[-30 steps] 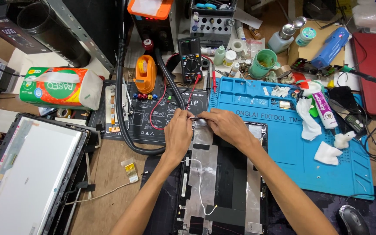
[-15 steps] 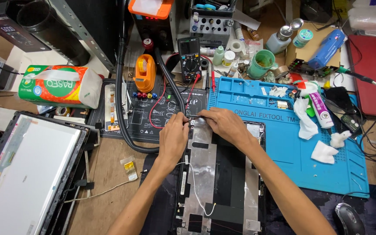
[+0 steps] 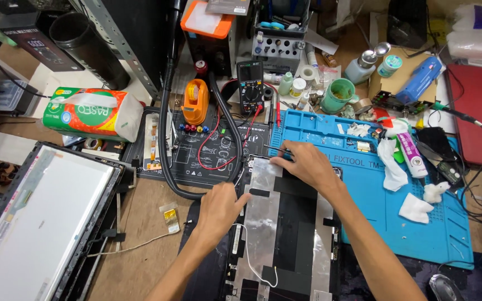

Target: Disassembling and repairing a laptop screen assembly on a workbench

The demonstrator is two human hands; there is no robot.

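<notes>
— What are the fingers doing?

— The right hand (image 3: 303, 166) is pinching a thin dark tool (image 3: 279, 149), tweezers or a probe by the look of it, between thumb and fingertips; its tip is lying at the top edge of the foil-backed panel (image 3: 263, 217). The left hand (image 3: 218, 209) is holding nothing: its fingers are lying together and nearly flat, the tips pressing on the panel's left side beside a strip of black tape (image 3: 259, 193).

— And where is the panel sitting?

— It is lying flat in front of the person, back side up, silver foil with black patches, partly on the wooden bench and partly overlapping the blue work mat (image 3: 436, 223). A thin white wire (image 3: 249, 256) is curling across its lower half.

— What is lying around it?

— A black hose (image 3: 165, 139) is looping over the dark mat (image 3: 196, 153) just above the left hand, with red leads running up to a multimeter (image 3: 250, 86). An orange tape dispenser (image 3: 196, 100) is standing beside it. Further left a screen panel (image 3: 40, 217) is resting face up, and a green tissue pack (image 3: 93, 114) is lying above it. Crumpled white tissues (image 3: 414, 207) are sitting on the blue mat, well apart from the right hand.
</notes>
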